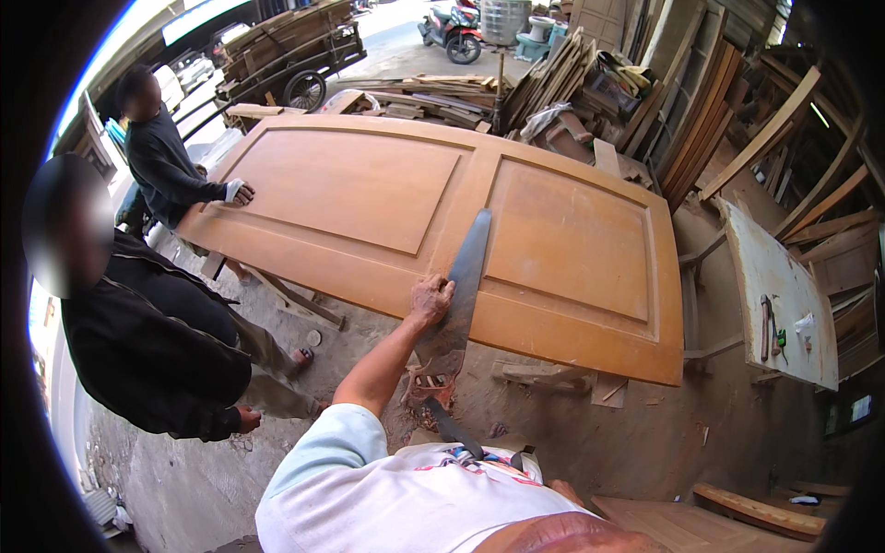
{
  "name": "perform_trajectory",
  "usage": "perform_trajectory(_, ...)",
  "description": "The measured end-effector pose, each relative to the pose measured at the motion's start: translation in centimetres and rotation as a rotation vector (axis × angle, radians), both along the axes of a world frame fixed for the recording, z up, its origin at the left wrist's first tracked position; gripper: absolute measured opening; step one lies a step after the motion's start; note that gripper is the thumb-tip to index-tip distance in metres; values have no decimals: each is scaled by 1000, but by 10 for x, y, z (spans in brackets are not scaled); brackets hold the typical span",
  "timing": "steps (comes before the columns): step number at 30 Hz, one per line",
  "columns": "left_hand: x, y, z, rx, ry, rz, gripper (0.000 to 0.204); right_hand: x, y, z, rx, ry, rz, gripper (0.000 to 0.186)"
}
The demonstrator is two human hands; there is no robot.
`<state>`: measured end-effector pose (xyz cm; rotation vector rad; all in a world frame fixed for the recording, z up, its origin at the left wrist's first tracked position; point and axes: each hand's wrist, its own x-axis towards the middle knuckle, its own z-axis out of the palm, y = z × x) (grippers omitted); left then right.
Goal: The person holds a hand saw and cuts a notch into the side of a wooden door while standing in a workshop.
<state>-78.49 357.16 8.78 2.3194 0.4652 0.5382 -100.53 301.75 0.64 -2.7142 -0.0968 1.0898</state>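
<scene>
A large orange-brown wooden panel door (369,263) lies flat at about waist height in front of me. Across its near edge is a handsaw (461,276), its broad grey blade pointing away and its reddish-brown handle toward my body. My left hand (431,300) is closed at the left side of the blade, over the door's near edge, with its fingers curled. No hand shows on the saw's handle. Of my right hand (564,493), only a small patch of skin seems to show beside my white shirt; its fingers are hidden.
Two people stand on the left; the farther one rests a gloved hand (240,192) on the door. A wooden support (295,300) stands beneath it. Scrap wood (433,100) and a motorbike (452,35) lie beyond. On the right, a whitish board (784,286) holds tools (767,327).
</scene>
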Motion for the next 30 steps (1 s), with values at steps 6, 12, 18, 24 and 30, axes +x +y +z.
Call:
perform_trajectory(6, -14, 11, -14, -3, 13, -63, 34, -70, 16, -10, 108, -263, -198, 26)
perform_trajectory(12, -17, 3, -12, -4, 13, -94, 34, -106, 43, -13, 238, -519, -265, 24)
perform_trajectory(18, -12, 11, -19, 52, 8, -84, 36, -106, 50, -18, 334, -615, -259, 23)
perform_trajectory(24, -6, 16, -22, 105, 115, -117, 39, -106, 45, -17, 392, -654, -245, 21)
perform_trajectory(30, -3, 19, -23, 166, 86, -153, 38, -112, 36, -14, 391, -661, -245, 20)
